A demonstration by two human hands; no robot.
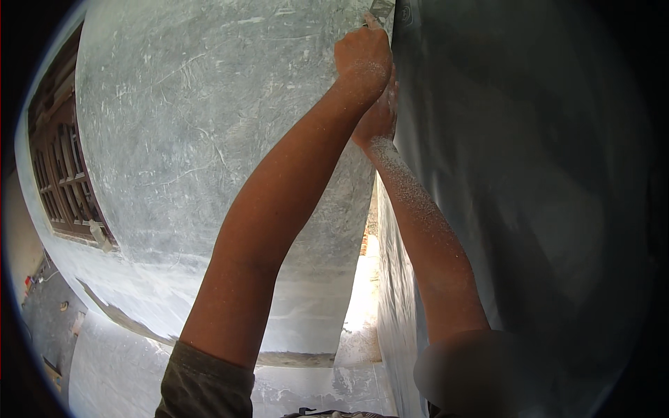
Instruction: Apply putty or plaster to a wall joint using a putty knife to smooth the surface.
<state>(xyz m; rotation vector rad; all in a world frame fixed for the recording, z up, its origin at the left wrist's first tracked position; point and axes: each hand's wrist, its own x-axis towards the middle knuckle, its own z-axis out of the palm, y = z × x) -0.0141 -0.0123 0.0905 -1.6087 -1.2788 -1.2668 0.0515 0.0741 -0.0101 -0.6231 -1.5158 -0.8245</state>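
High up on the grey plastered wall, my left hand is closed round a putty knife, its index finger stretched along the flat metal blade. The blade lies at the wall's right edge, near the top of the view; its handle is hidden in the fist. Just below and partly behind the left wrist, my right hand rests along the same edge. Its visible fingers point upward and look stretched out; their tips are covered. White dust coats the right wrist and forearm.
A dark plastic sheet hangs right of the wall edge. Bright light comes through a narrow gap between them. At the left, a brown wooden window has a bottle on its sill. Small items lie on the floor at lower left.
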